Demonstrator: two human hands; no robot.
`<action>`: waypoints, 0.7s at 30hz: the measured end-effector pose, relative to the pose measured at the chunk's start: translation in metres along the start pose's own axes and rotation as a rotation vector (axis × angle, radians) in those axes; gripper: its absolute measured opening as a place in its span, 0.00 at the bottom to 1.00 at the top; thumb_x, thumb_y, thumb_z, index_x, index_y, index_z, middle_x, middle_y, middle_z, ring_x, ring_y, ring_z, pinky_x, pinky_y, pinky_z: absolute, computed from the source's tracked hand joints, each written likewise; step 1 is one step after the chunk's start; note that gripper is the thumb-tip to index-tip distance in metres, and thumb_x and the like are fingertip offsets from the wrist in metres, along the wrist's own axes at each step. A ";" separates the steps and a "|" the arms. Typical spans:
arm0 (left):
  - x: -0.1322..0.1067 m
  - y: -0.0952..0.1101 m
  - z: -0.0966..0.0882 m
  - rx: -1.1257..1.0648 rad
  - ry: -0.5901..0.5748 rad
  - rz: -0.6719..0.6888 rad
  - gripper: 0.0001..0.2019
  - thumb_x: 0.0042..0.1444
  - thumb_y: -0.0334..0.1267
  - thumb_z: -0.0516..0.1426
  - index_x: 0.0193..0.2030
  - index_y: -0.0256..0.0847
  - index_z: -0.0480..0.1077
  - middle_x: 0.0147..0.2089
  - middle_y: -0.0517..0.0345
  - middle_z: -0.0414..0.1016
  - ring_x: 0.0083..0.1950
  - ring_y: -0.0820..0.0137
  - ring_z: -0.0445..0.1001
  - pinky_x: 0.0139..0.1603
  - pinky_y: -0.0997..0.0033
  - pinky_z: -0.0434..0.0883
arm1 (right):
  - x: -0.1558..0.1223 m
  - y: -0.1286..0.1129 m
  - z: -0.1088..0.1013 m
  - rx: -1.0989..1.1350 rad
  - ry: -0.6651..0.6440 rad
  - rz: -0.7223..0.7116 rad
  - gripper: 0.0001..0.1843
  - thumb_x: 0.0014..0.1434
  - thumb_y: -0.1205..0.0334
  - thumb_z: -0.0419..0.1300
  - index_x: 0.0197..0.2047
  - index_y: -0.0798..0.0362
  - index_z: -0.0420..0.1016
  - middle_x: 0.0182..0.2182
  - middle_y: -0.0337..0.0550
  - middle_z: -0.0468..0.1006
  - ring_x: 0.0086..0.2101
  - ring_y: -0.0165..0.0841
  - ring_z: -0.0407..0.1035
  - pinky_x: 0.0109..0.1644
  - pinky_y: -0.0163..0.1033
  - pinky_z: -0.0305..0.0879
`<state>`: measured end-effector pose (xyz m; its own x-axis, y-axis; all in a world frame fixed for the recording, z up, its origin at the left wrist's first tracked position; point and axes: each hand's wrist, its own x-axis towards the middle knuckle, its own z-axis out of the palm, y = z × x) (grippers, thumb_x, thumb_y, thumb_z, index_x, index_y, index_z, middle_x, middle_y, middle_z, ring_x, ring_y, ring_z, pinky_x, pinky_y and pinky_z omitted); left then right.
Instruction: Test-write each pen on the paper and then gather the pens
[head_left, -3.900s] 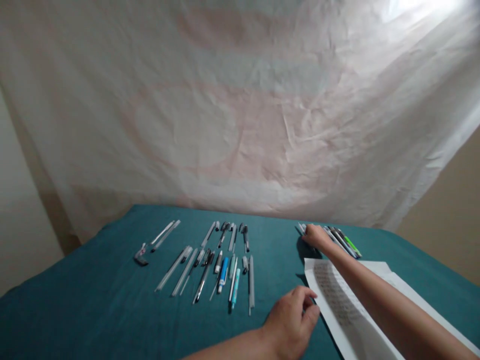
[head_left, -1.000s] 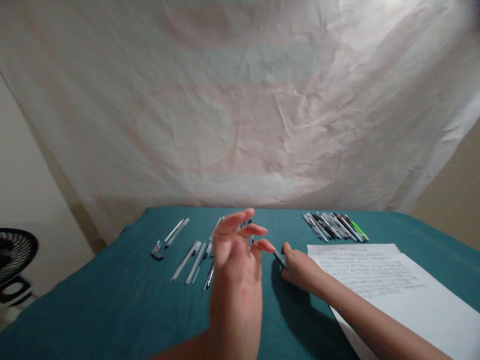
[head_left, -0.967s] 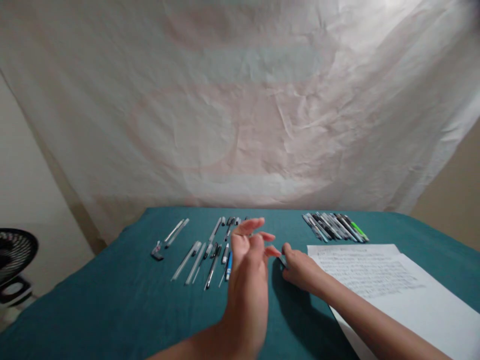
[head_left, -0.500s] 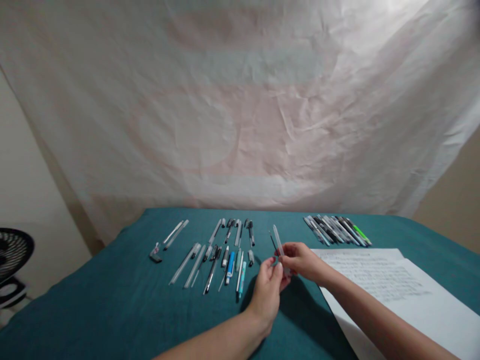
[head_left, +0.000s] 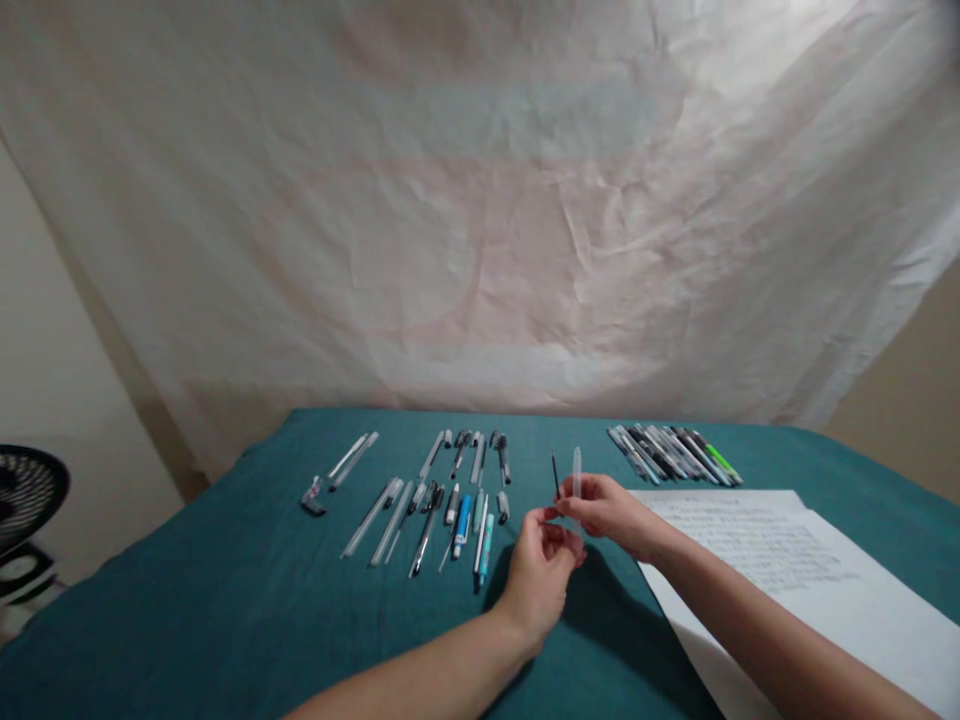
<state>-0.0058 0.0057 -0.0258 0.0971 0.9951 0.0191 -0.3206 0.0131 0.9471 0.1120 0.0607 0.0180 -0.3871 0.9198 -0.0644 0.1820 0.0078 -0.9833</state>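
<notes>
My right hand (head_left: 606, 512) is closed on a clear pen barrel (head_left: 577, 470), which stands nearly upright above the fingers. A thin dark ink refill (head_left: 555, 472) rises beside it, its lower end at the right fingertips; which fingers grip it I cannot tell. Just below and to the left, my left hand (head_left: 536, 575) is closed, its fingertips at the barrel's lower end, which is mostly hidden. Left of my hands lie pens and pen parts on the cloth, among them a blue pen (head_left: 461, 526), a teal pen (head_left: 486, 545) and a grey cap (head_left: 503, 507).
A row of pens (head_left: 671, 455) lies at the back right of the green-clothed table (head_left: 225, 610). Written-on paper sheets (head_left: 840, 625) lie under my right forearm. Clear tubes (head_left: 354, 460) and a small dark piece (head_left: 313, 503) lie far left; a fan (head_left: 30, 495) stands beyond the edge.
The barrel and the refill have swung from leaning left to nearly upright, and the barrel has shifted right. Both hands stay close together in about the same place.
</notes>
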 end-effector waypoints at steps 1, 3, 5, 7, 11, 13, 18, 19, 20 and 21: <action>-0.001 -0.001 0.000 0.026 -0.028 -0.001 0.18 0.48 0.35 0.57 0.46 0.36 0.59 0.32 0.57 0.66 0.34 0.72 0.68 0.39 0.70 0.65 | 0.000 -0.002 -0.003 0.022 0.052 -0.019 0.11 0.45 0.58 0.59 0.29 0.56 0.65 0.17 0.30 0.59 0.15 0.20 0.50 0.17 0.27 0.44; -0.003 -0.001 0.000 0.087 -0.104 -0.003 0.17 0.48 0.33 0.57 0.45 0.36 0.62 0.33 0.57 0.66 0.34 0.72 0.67 0.39 0.70 0.65 | 0.000 -0.009 -0.013 0.081 0.182 -0.090 0.12 0.46 0.56 0.60 0.30 0.55 0.65 0.18 0.29 0.59 0.15 0.19 0.48 0.17 0.27 0.42; -0.005 -0.001 0.001 0.149 -0.168 0.002 0.12 0.48 0.32 0.57 0.41 0.35 0.67 0.34 0.55 0.67 0.36 0.71 0.67 0.41 0.70 0.64 | -0.004 -0.020 -0.024 0.146 0.335 -0.206 0.12 0.47 0.56 0.60 0.31 0.54 0.65 0.17 0.29 0.57 0.15 0.19 0.47 0.16 0.27 0.41; -0.007 0.002 0.002 0.168 -0.188 -0.006 0.08 0.48 0.32 0.56 0.37 0.34 0.69 0.35 0.53 0.69 0.37 0.69 0.67 0.42 0.69 0.63 | -0.010 -0.033 -0.035 0.194 0.469 -0.321 0.11 0.49 0.55 0.59 0.31 0.54 0.65 0.16 0.28 0.55 0.15 0.20 0.46 0.16 0.27 0.41; -0.005 0.008 0.002 0.010 -0.095 -0.036 0.09 0.48 0.35 0.58 0.36 0.35 0.67 0.34 0.54 0.71 0.37 0.70 0.69 0.43 0.70 0.63 | -0.024 -0.055 -0.047 0.141 0.497 -0.409 0.12 0.51 0.53 0.58 0.32 0.54 0.66 0.20 0.33 0.63 0.16 0.20 0.48 0.16 0.28 0.43; -0.001 0.010 -0.001 -0.110 -0.042 -0.037 0.10 0.47 0.36 0.59 0.36 0.36 0.65 0.34 0.54 0.72 0.37 0.71 0.70 0.42 0.72 0.63 | -0.031 -0.060 -0.049 -0.026 0.354 -0.369 0.13 0.51 0.53 0.57 0.32 0.55 0.67 0.23 0.37 0.68 0.16 0.20 0.50 0.17 0.28 0.46; 0.007 0.012 -0.007 -0.416 0.027 -0.194 0.12 0.44 0.36 0.62 0.34 0.37 0.64 0.34 0.55 0.73 0.37 0.74 0.72 0.38 0.77 0.65 | -0.044 -0.066 -0.058 -0.630 -0.045 -0.250 0.13 0.53 0.54 0.55 0.32 0.54 0.72 0.20 0.36 0.68 0.20 0.24 0.56 0.20 0.29 0.50; 0.007 0.012 -0.007 -0.454 0.032 -0.218 0.11 0.44 0.35 0.62 0.33 0.37 0.65 0.34 0.55 0.73 0.37 0.74 0.72 0.38 0.77 0.65 | -0.047 -0.066 -0.062 -0.728 -0.074 -0.237 0.13 0.53 0.54 0.54 0.32 0.54 0.73 0.20 0.36 0.68 0.20 0.24 0.56 0.21 0.29 0.50; 0.007 0.013 -0.007 -0.483 0.036 -0.231 0.11 0.43 0.34 0.63 0.33 0.36 0.65 0.34 0.55 0.73 0.37 0.74 0.72 0.38 0.78 0.66 | -0.050 -0.067 -0.067 -0.810 -0.098 -0.222 0.12 0.54 0.55 0.53 0.31 0.53 0.74 0.20 0.36 0.69 0.20 0.24 0.57 0.22 0.29 0.50; 0.008 0.013 -0.008 -0.504 0.039 -0.239 0.11 0.43 0.33 0.63 0.32 0.36 0.66 0.34 0.55 0.73 0.37 0.74 0.72 0.37 0.78 0.67 | -0.053 -0.068 -0.072 -0.873 -0.119 -0.204 0.12 0.54 0.56 0.53 0.31 0.53 0.75 0.21 0.36 0.70 0.20 0.24 0.58 0.22 0.29 0.51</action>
<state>-0.0163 0.0143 -0.0160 0.1905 0.9615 -0.1978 -0.7058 0.2743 0.6532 0.1852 0.0399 0.1006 -0.5696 0.8213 0.0323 0.7014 0.5062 -0.5017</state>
